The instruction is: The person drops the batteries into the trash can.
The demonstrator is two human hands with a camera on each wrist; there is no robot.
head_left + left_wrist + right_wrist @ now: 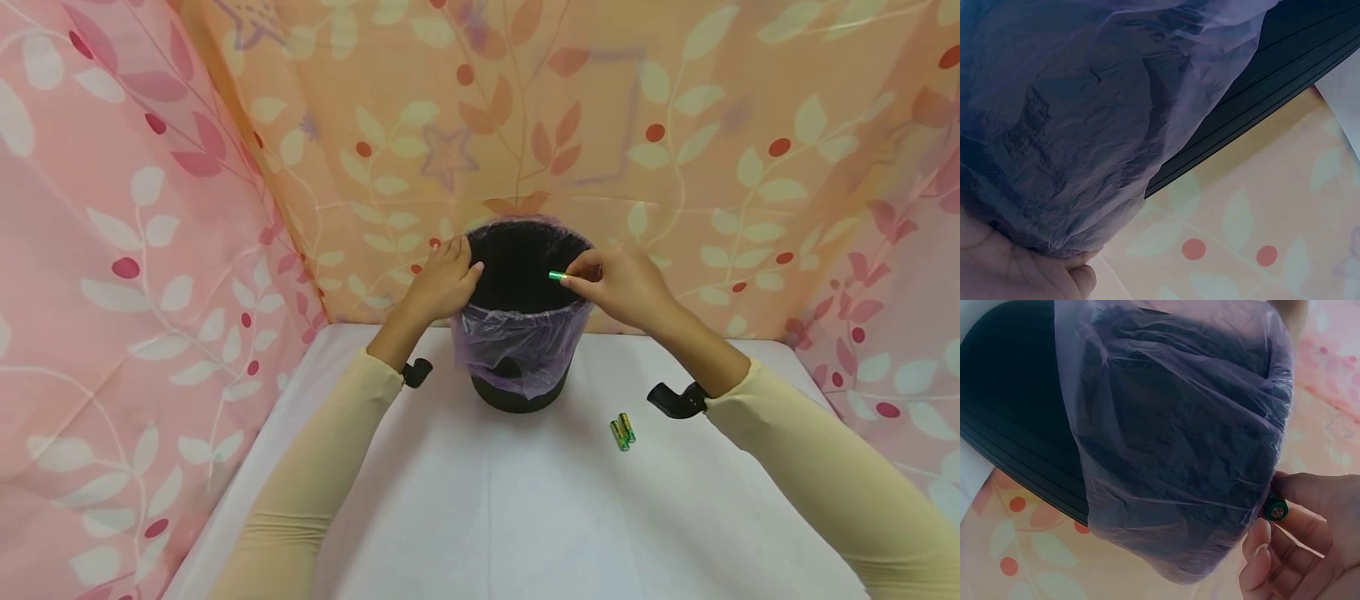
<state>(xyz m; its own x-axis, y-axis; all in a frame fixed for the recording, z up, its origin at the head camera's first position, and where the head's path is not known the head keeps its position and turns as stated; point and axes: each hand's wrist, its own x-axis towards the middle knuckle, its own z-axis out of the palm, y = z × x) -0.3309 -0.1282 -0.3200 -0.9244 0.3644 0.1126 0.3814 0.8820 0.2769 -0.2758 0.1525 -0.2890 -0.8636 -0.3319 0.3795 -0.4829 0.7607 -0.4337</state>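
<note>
A black trash bin (517,398) stands upright, lined with a thin purple plastic bag (517,342) folded down over its rim. My left hand (444,283) grips the bin's left rim through the bag; in the left wrist view its palm (1010,269) lies against the purple plastic. My right hand (626,283) pinches a green battery (557,276) between thumb and fingers, over the right part of the bin's opening. In the right wrist view the battery's end (1277,511) shows beside the bag's edge. The dark inside of the bin hides its bottom.
Two more green batteries (622,432) lie side by side on the white tabletop (480,500), right of the bin and nearer to me. Patterned cloth (517,125) hangs behind the table and at both sides. A black wrist mount (677,401) sticks out from the right sleeve.
</note>
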